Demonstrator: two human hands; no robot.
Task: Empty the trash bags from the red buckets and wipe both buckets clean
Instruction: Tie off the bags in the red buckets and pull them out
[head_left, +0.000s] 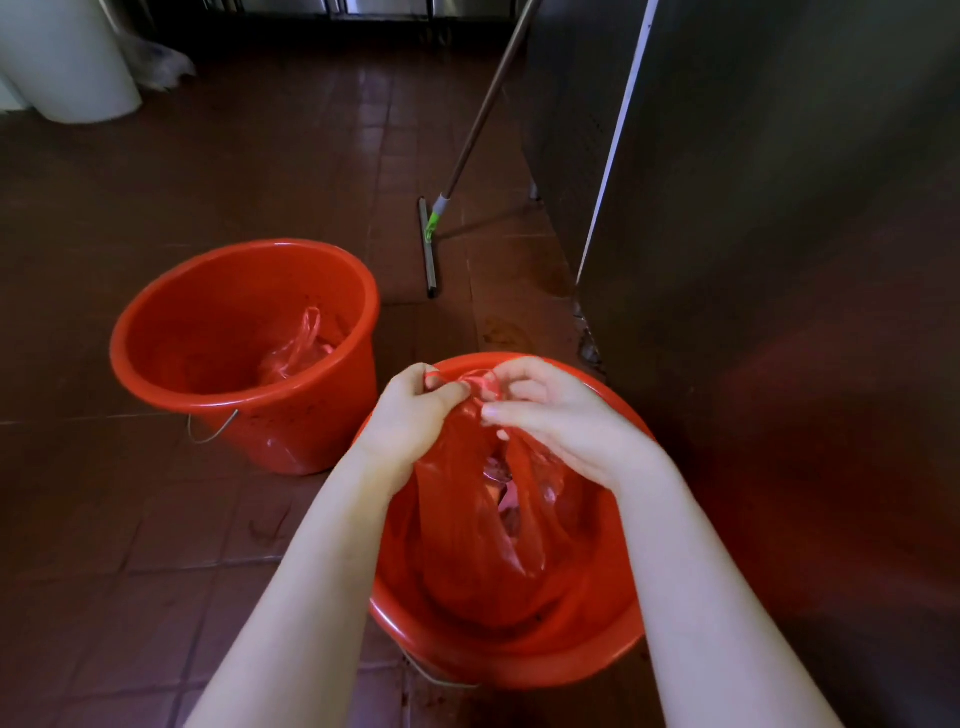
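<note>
Both hands meet at the lower centre of the frame, the left hand (410, 410) and the right hand (550, 415) pinching the gathered handles of the red trash bag (467, 525), which hangs inside the near bucket (613, 639). Thin plastic looks, as far as the blur allows, stretched near the handles, so a sharp pull could tear it and drop rubbish into the bucket or onto the tiled floor (156, 519). One more bag (301, 348) waits in the far bucket (171, 312) at centre left, and a loose knot could spill when lifted.
</note>
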